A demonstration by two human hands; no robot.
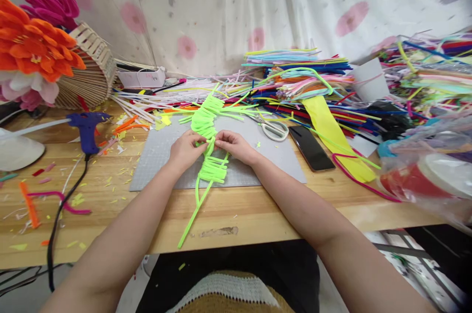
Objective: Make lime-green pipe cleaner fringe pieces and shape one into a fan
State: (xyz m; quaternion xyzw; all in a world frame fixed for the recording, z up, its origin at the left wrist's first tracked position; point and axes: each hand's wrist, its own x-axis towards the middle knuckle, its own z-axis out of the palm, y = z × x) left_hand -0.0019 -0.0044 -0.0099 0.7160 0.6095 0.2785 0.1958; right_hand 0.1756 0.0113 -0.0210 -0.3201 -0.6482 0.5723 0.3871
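Note:
A long piece of bent lime-green pipe cleaners [213,169] lies over the grey cutting mat [158,168], folded in zigzag rows with a loose tail toward the table's front edge. My left hand [188,150] pinches it from the left near its middle. From the right, my right hand [233,145] has thumb and finger closed on the same green piece, close to the left fingertips. The exact spot between the fingertips is partly hidden. Behind it, more straight green pipe cleaners [239,110] lie across the mat's far edge.
Scissors [275,130] and a black phone [311,148] lie on the right. At the left are a blue glue gun [87,131] with its cord, a basket [86,67] of fuzzy flowers and scattered scraps. Bundled pipe cleaners [306,77] pile up behind; a plastic-wrapped roll [424,180] stands far right.

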